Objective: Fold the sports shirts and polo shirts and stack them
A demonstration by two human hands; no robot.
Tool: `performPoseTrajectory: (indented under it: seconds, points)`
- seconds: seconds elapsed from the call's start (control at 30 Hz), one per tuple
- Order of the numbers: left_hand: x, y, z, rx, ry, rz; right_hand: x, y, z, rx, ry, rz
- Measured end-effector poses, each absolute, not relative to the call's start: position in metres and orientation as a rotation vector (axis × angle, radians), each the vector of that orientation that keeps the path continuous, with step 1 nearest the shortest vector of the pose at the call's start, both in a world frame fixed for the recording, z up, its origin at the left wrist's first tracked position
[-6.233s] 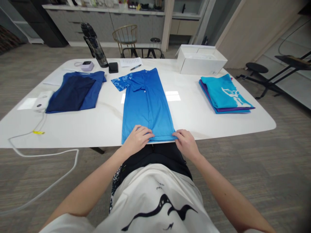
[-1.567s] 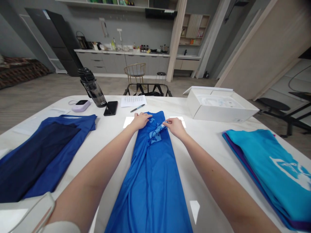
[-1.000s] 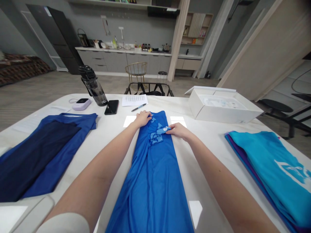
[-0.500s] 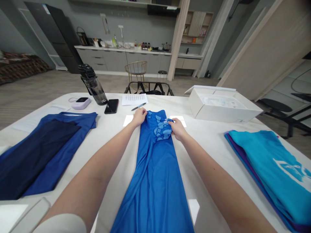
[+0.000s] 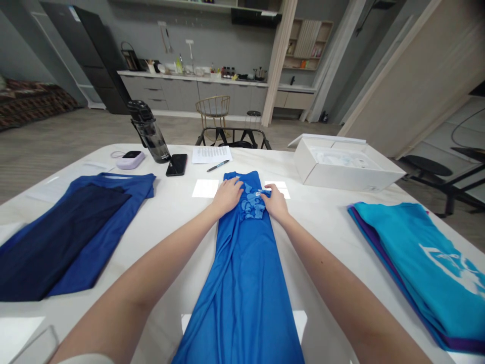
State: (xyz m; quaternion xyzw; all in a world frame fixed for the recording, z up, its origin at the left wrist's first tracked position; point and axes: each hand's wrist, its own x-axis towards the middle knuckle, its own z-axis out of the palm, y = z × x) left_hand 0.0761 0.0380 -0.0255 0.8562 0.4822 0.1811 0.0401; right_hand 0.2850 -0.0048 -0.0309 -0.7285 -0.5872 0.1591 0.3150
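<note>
A long blue garment (image 5: pixel 253 273) with a lighter blue pattern near its far end lies lengthwise down the middle of the white table (image 5: pixel 326 242). My left hand (image 5: pixel 228 195) rests on the garment's upper left part, its fingers spread out flat over the fabric. On the other side, my right hand (image 5: pixel 276 202) pinches the edge of the patterned fabric between thumb and fingers. Folds run down the cloth from the patterned part toward me.
Dark and blue folded clothes (image 5: pixel 79 227) lie at left, turquoise and purple ones (image 5: pixel 428 253) at right. Farther back are a purple device (image 5: pixel 130 161), a bottle (image 5: pixel 151 136), a phone (image 5: pixel 177 165), a paper (image 5: pixel 211 154), a pen (image 5: pixel 217 166) and an open white box (image 5: pixel 341 169).
My left hand has let go of the garment's top left edge and moved inward, now lying on the cloth. My right hand has shifted slightly left, still pinching the fabric.
</note>
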Motion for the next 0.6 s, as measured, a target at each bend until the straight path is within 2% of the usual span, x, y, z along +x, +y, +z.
performPoseTrajectory:
  seconds: [0.2,0.33,0.43,0.6]
  points:
    - [0.067,0.025,-0.037,2.443,1.586,0.200,0.284,-0.009,-0.026,-1.862,-1.557,0.491]
    - [0.055,0.028,-0.029,2.456,1.535,0.268,0.278,-0.028,-0.016,-1.973,-1.747,0.274]
    - [0.051,0.012,-0.021,2.509,1.480,0.398,0.268,-0.049,-0.006,-1.901,-1.899,0.095]
    - [0.053,-0.041,-0.017,2.628,1.306,0.326,0.246,-0.078,-0.007,-1.736,-2.241,0.188]
